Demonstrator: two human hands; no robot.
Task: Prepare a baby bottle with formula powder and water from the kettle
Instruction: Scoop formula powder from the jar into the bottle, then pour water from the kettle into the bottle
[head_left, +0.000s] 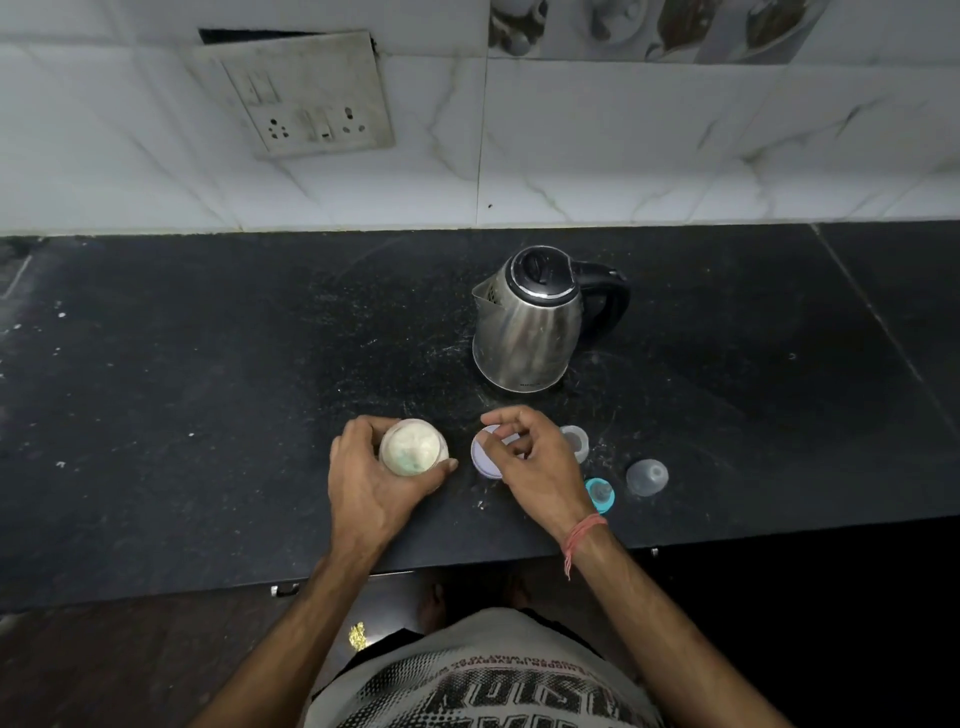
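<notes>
My left hand (363, 483) is wrapped around an open round jar (413, 447) that stands on the counter with white formula powder showing inside. My right hand (530, 462) hovers just to the right of the jar, its fingertips curled and pinched on the pale round lid (483, 460), which lies flat on the counter and is partly hidden under the hand. Behind the right hand stands the clear baby bottle (575, 441), open at the top. A teal nipple ring (601, 494) and a clear dome cap (647, 477) lie to its right. The steel kettle (524, 322) stands farther back, lid closed.
The black stone counter (208, 389) runs the full width, with its front edge close to my body. A white tiled wall with a socket panel (306, 109) rises behind it. The kettle's black handle (610, 301) points right.
</notes>
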